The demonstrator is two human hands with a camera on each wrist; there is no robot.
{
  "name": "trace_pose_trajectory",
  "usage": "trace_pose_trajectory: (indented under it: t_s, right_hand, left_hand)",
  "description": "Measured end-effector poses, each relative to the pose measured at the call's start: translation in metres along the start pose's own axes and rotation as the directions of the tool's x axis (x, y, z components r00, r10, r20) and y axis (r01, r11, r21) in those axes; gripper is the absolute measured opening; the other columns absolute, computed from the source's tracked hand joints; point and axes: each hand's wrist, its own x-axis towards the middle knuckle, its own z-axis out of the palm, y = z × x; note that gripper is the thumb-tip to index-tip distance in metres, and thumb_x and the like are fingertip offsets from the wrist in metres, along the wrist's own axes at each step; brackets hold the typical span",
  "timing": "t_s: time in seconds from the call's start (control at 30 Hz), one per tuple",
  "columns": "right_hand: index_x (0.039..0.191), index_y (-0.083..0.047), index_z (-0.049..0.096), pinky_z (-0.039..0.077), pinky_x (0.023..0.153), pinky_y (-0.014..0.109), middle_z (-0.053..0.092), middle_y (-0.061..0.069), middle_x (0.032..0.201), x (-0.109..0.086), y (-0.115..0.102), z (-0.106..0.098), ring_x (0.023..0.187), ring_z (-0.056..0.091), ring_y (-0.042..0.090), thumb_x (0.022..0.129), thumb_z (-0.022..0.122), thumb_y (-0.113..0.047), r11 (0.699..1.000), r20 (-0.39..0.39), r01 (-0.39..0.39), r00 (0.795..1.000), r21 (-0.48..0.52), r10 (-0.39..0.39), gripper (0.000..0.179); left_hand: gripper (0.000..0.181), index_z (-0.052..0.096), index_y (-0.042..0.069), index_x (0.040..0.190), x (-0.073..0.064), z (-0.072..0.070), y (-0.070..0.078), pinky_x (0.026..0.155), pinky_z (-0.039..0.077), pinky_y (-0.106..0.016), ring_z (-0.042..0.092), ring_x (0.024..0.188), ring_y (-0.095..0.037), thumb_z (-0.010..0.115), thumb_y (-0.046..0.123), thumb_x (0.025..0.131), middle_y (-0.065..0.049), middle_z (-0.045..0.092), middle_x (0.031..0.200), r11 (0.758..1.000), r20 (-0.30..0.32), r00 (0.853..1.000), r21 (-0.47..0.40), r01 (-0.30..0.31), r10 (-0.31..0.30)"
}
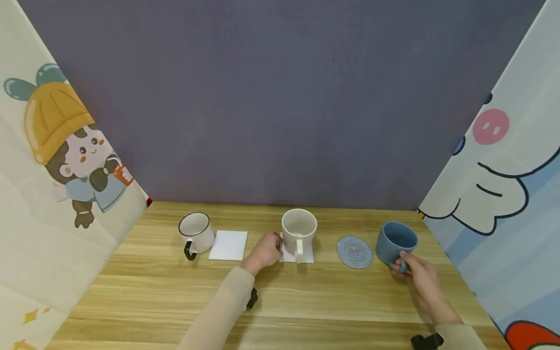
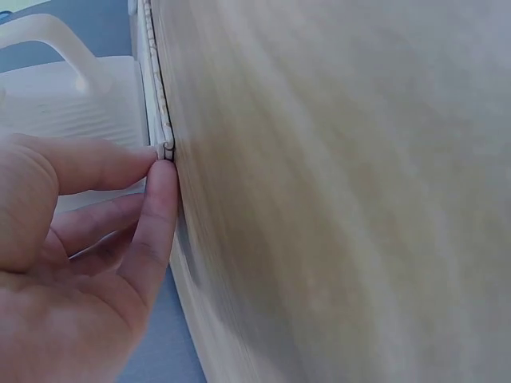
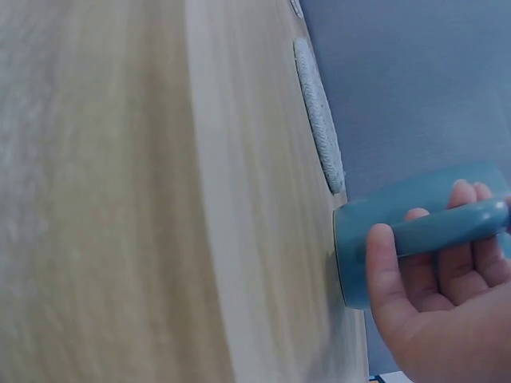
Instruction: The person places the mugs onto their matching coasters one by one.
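My left hand (image 1: 265, 250) is at the left edge of a square white coaster (image 1: 308, 253), on which a cream-white mug (image 1: 292, 228) stands upright, handle toward me. In the left wrist view, thumb and index finger pinch the coaster's corner close to the wooden tabletop; the ridged white mug (image 2: 72, 108) is just behind. On the right, my right hand (image 1: 421, 278) holds the handle of a blue mug (image 1: 387, 244). The right wrist view shows fingers curled round that handle (image 3: 447, 227), the mug's base at the tabletop. A round grey-blue woven coaster (image 1: 355, 252) lies left of the blue mug.
Farther left stands a white mug with black rim and black handle (image 1: 199, 239). Between it and my left hand lies another square white coaster (image 1: 229, 245). A dark grey panel (image 1: 280, 107) rises behind the wooden table (image 1: 306, 301), with printed cloths at both sides.
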Motion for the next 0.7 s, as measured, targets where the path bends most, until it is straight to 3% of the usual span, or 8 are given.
trace_pose_trajectory:
  t_s: [0.07,0.2,0.3,0.43,0.57,0.7]
  right_hand:
    - [0.085,0.001,0.065,0.06,0.073,0.03,0.067,0.001,0.078,-0.001,0.0,-0.001,0.076,0.069,0.011,0.105,0.056,-0.024,1.0,-0.006,0.001,1.0,-0.002,-0.001,0.033]
    - [0.085,0.002,0.064,0.06,0.074,0.03,0.066,0.001,0.079,-0.002,-0.001,-0.001,0.078,0.07,0.012,0.105,0.056,-0.025,1.0,-0.004,0.001,1.0,-0.007,-0.001,0.034]
    - [0.085,0.002,0.064,0.06,0.074,0.03,0.065,0.001,0.079,-0.002,-0.003,0.0,0.078,0.07,0.012,0.105,0.056,-0.025,1.0,-0.003,-0.001,1.0,-0.013,0.001,0.035]
    - [0.084,0.002,0.063,0.06,0.073,0.03,0.065,0.001,0.078,-0.002,-0.003,0.0,0.077,0.069,0.013,0.106,0.055,-0.025,1.0,0.003,0.006,1.0,-0.028,-0.006,0.036]
    - [0.083,0.003,0.062,0.06,0.073,0.03,0.065,0.001,0.077,-0.002,-0.004,0.0,0.077,0.07,0.014,0.106,0.055,-0.025,0.999,0.017,0.012,1.0,-0.031,-0.011,0.037]
    - [0.083,0.001,0.063,0.06,0.074,0.031,0.065,0.001,0.077,-0.002,-0.005,-0.002,0.078,0.07,0.014,0.106,0.054,-0.025,1.0,0.028,-0.01,1.0,-0.02,0.011,0.035]
  left_hand:
    - [0.019,0.071,-0.01,0.093,-0.002,0.001,0.001,0.096,0.051,-0.049,0.061,0.101,-0.034,0.069,-0.008,0.074,-0.019,0.064,0.107,1.0,-0.007,1.0,-0.008,-0.008,0.008]
    - [0.008,0.068,-0.006,0.083,-0.004,-0.003,0.004,0.074,0.052,-0.04,0.057,0.08,-0.025,0.065,-0.008,0.076,-0.013,0.063,0.088,0.999,-0.028,1.0,-0.04,0.003,-0.004]
    - [0.016,0.07,-0.008,0.095,-0.005,-0.01,0.008,0.075,0.054,-0.039,0.061,0.084,-0.027,0.062,-0.006,0.082,-0.017,0.069,0.094,0.996,-0.046,0.998,-0.076,0.042,-0.046]
    - [0.035,0.067,-0.009,0.121,-0.009,-0.017,0.014,0.092,0.054,-0.05,0.064,0.107,-0.036,0.058,-0.002,0.088,-0.024,0.067,0.125,0.987,-0.076,0.99,-0.121,0.106,-0.116]
    - [0.033,0.067,-0.004,0.124,-0.014,-0.025,0.021,0.085,0.055,-0.05,0.065,0.103,-0.035,0.06,0.004,0.092,-0.02,0.066,0.128,0.979,-0.098,0.982,-0.135,0.15,-0.163]
    - [0.031,0.068,-0.003,0.122,-0.017,-0.034,0.029,0.077,0.056,-0.046,0.065,0.095,-0.032,0.059,0.007,0.094,-0.019,0.067,0.125,0.979,-0.135,0.977,-0.149,0.142,-0.163]
